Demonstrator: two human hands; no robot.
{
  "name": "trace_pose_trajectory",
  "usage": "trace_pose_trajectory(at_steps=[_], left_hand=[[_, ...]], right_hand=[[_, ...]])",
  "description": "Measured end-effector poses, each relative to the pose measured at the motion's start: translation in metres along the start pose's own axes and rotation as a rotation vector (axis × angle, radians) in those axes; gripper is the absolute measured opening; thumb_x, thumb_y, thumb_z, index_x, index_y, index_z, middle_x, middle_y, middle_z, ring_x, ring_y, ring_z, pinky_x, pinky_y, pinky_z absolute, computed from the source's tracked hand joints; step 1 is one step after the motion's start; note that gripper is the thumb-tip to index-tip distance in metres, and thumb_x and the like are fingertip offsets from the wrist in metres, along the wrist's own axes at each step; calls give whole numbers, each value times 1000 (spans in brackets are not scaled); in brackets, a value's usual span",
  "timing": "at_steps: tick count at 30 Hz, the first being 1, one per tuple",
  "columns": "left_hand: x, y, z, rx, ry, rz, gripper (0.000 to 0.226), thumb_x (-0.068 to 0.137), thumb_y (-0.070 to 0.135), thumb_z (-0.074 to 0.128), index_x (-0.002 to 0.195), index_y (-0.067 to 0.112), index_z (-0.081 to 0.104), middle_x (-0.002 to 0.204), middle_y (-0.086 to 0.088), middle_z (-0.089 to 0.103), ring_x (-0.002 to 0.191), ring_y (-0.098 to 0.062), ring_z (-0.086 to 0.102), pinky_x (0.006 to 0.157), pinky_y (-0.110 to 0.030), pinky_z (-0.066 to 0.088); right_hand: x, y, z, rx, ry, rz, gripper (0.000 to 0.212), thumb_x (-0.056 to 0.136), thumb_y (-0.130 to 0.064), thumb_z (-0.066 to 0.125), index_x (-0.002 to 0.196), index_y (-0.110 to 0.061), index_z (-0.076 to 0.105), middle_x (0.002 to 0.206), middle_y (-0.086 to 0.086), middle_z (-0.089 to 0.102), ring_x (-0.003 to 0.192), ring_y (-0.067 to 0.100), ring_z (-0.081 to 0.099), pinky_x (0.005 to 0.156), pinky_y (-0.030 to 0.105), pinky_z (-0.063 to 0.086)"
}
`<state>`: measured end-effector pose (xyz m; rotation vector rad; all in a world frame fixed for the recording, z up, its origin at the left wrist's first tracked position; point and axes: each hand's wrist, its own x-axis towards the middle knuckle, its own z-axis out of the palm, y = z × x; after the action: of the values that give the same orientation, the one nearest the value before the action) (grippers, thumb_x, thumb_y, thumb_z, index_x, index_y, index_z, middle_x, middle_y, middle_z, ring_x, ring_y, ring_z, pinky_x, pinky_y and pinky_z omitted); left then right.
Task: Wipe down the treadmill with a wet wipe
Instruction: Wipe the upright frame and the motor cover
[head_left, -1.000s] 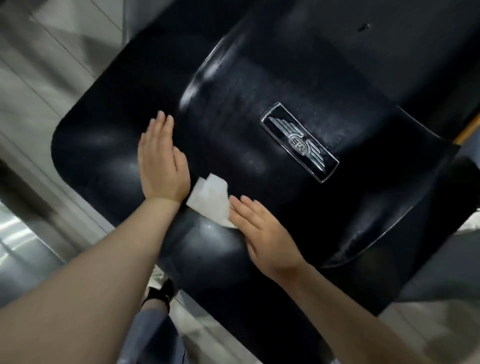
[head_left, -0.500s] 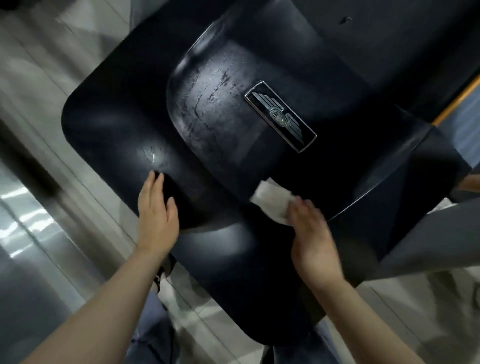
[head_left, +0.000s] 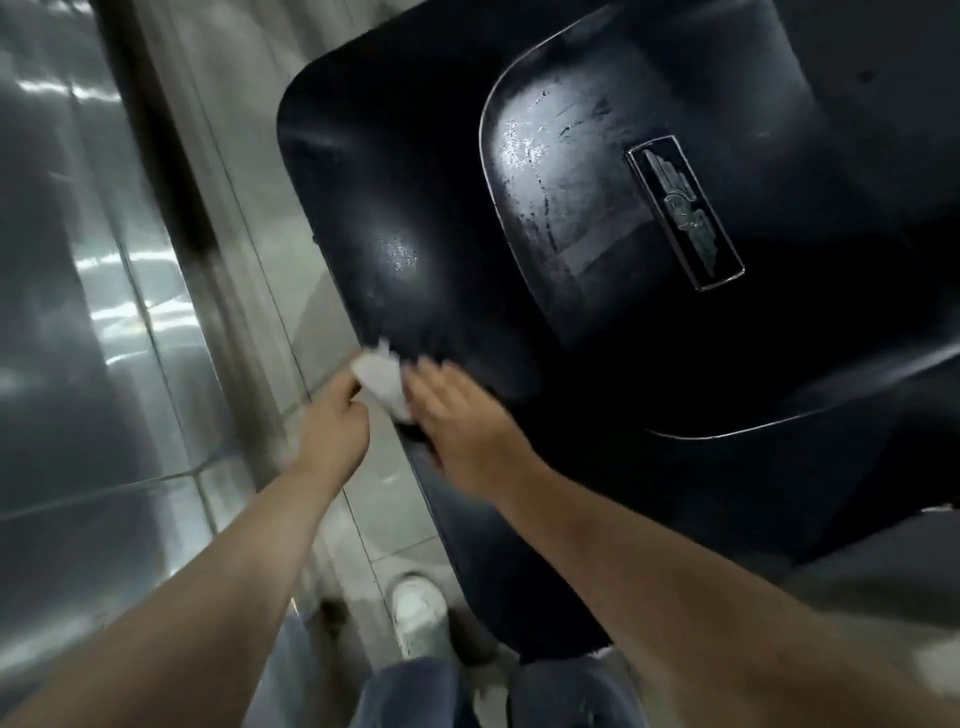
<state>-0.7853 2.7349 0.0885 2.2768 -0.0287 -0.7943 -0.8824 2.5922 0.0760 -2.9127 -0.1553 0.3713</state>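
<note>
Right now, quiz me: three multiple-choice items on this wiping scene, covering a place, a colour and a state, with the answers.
1. Where is the crumpled white wet wipe?
A. at the edge of the glossy black treadmill cover
B. on the emblem
C. on the floor

2. What colour is the shoe below?
A. red
B. white
C. black

3. How does the right hand lie?
A. clenched in a fist
B. off the cover
C. fingers extended on the cover

Answers: 1 A, the wipe sits between the hands at the cover's edge, touching the left hand. 2 B, it shows pale white. 3 C, its fingers stretch flat.
</note>
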Motion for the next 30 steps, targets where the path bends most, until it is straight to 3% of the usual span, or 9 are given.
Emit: trace_pose_trajectory(at_steps=[2,4,10,13,17,21,25,27,30], left_hand=[[-4,-8,-1,-65,-15,-23,63,92,-10,34,145,22,43,143,3,48,133,-10,42,109,-23,28],[-7,-21,-4,-44,-26,-40,63,91,-9,33,146,19,41,146,3,46,135,-12,41,109,-24,27],[-19,-33,-14,-45,-95,80,61,93,-7,35,148,19,39,144,6,45,134,-12,42,114,-31,32],[-30,-30,-17,-106,-74,71,61,94,-6,35,148,21,38,144,9,43,135,-10,41,114,-29,31],[-49,-39,-11,-79,-74,42,58,96,-1,35,148,24,37,151,3,41,137,-12,40,101,-18,34],[-68,-46,7,-67,-131,51,59,96,-1,37,150,23,35,149,6,39,122,11,44,97,-6,30],[-81,-43,24,-73,-117,126,59,96,-1,38,150,24,34,139,16,38,134,2,32,117,-26,27],[-81,-43,30,-87,-95,155,58,97,1,37,148,27,36,144,6,46,137,-11,39,118,-29,26],[-80,-48,37,-70,-73,201,55,100,4,36,146,34,37,153,0,41,142,-14,35,117,-19,22]], right_hand=[[-22,-10,14,-145,-148,-280,71,98,-44,42,153,-6,16,161,13,17,149,31,14,121,41,3],[-3,5,2,-163,-105,-318,76,92,-49,51,150,-5,29,159,13,25,146,31,23,121,42,10],[74,46,-50,-190,106,443,80,96,-54,25,154,-1,7,161,19,7,148,36,8,121,46,10],[13,-12,0,-109,95,118,82,91,-45,47,153,-1,17,159,19,19,147,37,16,122,45,5],[-64,-37,23,-218,-245,-443,74,101,-46,33,155,-8,1,164,6,0,151,24,-2,119,37,-12],[-24,26,-8,-179,90,-12,83,85,-44,62,149,-2,32,154,18,34,141,37,32,119,44,22],[-8,56,-28,-85,275,545,81,93,-50,43,152,-1,18,158,21,21,145,39,20,119,47,20],[-31,20,0,-115,250,425,84,93,-48,44,153,1,12,159,23,15,146,41,14,121,47,12],[-105,-53,51,-106,11,-115,86,90,-50,54,153,-2,21,160,18,18,148,36,13,121,43,-2]])
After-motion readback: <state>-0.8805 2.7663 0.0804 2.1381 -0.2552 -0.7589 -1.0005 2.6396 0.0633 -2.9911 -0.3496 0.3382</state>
